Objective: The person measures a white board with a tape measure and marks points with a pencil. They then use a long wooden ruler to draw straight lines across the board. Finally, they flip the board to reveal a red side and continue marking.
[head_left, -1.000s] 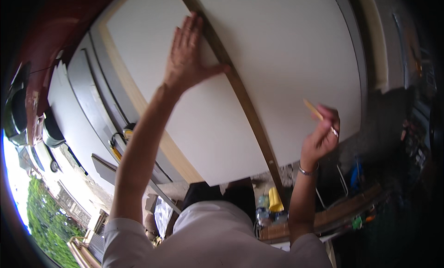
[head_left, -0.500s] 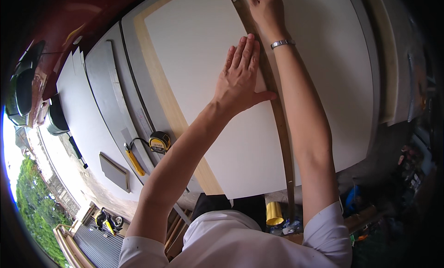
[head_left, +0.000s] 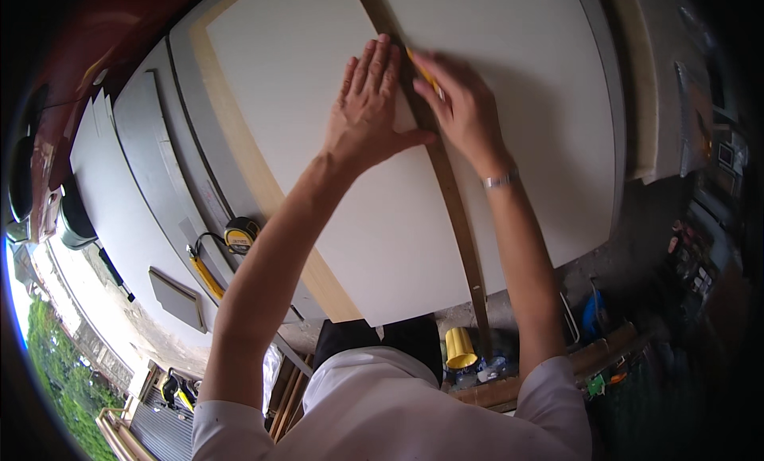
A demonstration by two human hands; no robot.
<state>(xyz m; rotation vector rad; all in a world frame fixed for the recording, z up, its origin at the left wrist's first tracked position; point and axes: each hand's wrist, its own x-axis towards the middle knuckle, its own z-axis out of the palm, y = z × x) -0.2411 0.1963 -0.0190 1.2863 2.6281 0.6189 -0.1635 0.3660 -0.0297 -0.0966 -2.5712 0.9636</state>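
Note:
My left hand (head_left: 364, 111) lies flat with its fingers stretched out on a large white board (head_left: 270, 87), its thumb and fingertips on a long, narrow dark straightedge (head_left: 450, 186) that runs across the board. Just to the right of that strip, my right hand (head_left: 469, 115) is closed around a slim yellow tool (head_left: 424, 70). The tool's tip is beside the strip, near my left fingertips; whether it is a pencil or a knife I cannot tell.
A black and yellow tape measure (head_left: 240, 235) and a yellow utility knife (head_left: 207, 276) lie on grey boards to the left. Near them are small grey panels (head_left: 177, 298). A yellow cup (head_left: 460, 348) stands below the board's near edge. A red vehicle (head_left: 103, 31) is at the far left.
My right hand has come back toward me along the strip, and the yellow tool now shows in it. The left hand stays pressed flat. The whole view has shifted slightly.

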